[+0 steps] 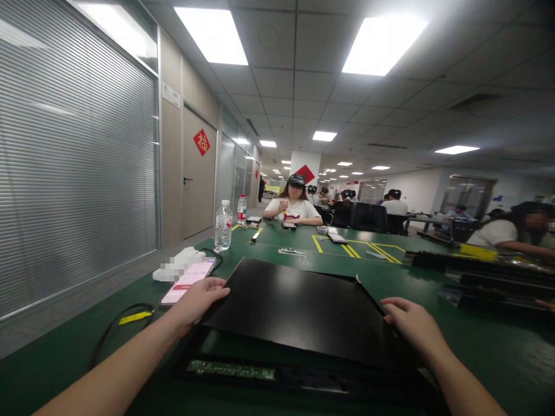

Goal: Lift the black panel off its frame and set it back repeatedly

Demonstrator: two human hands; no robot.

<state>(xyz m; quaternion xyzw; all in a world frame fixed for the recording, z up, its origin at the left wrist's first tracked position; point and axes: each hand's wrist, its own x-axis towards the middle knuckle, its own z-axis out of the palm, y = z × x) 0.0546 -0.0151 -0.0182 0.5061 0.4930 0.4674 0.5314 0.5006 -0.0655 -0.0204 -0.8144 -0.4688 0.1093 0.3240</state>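
Note:
A large, glossy black sheet [295, 309] lies tilted over a dark frame [321, 381] on the green table. My left hand [203, 297] is closed on the sheet's left edge, thumb on top. At the right edge, my right hand [407, 320] has its fingers bent round the black sheet's side. Below the sheet's near edge, a green circuit board [232, 370] shows in the frame. The frame's far part is mostly hidden beneath the sheet.
Left of the sheet are a lit phone [188, 280], a water bottle [223, 226] and a cable with a yellow tag [135, 317]. Dark strips [481, 292] lie at the right. A person [295, 205] sits across the green table [87, 358].

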